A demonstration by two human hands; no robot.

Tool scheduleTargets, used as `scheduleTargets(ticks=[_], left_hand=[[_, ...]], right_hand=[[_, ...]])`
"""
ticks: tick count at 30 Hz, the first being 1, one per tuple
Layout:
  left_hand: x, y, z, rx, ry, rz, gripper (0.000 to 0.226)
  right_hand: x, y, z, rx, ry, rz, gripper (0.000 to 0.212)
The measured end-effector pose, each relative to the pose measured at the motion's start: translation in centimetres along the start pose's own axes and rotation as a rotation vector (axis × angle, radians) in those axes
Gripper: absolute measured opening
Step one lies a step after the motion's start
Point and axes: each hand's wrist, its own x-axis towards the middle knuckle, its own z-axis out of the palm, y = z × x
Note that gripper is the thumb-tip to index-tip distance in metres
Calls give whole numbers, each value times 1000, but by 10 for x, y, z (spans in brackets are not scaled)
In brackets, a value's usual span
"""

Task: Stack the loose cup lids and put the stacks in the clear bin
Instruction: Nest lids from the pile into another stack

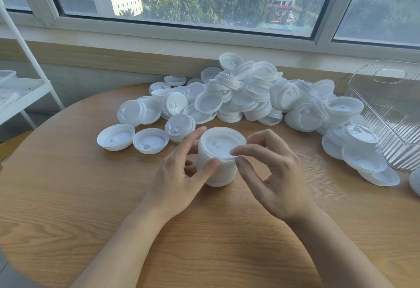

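A stack of white cup lids (219, 158) stands on the round wooden table (68, 197) in front of me. My left hand (181, 174) grips the stack's left side, thumb on its front and fingers behind it. My right hand (270, 172) hovers at the stack's right, with its index fingertip and thumb pinching the rim of the top lid. A big heap of loose white lids (247, 97) lies behind the stack, spreading left and right. The clear bin (386, 115) lies at the table's right edge with its opening toward the heap.
A window sill and wall run behind the table. A white metal shelf (20, 97) with containers stands at the far left. Two lone lids (134, 140) lie upturned left of the stack. More lids (372, 169) crowd the bin's mouth.
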Motion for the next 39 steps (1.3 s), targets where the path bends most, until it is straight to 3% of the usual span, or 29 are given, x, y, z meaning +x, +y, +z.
scheduleTargets(ticks=[6, 15, 22, 33, 39], left_hand=[[-1, 7, 0, -59, 2, 16, 76], [1, -1, 2, 13, -18, -13, 69], [-1, -1, 2, 19, -28, 2, 77], [-10, -2, -18, -54, 61, -37, 85], [-25, -8, -47, -12, 120, -49, 76]], right_hand=[[2, 6, 9, 55, -118, 300, 51], [-3, 15, 19, 81, -233, 380, 67], [-2, 14, 19, 162, -249, 460, 63], [7, -10, 44, 218, -297, 422, 54], [10, -23, 73, 292, -297, 406, 50]])
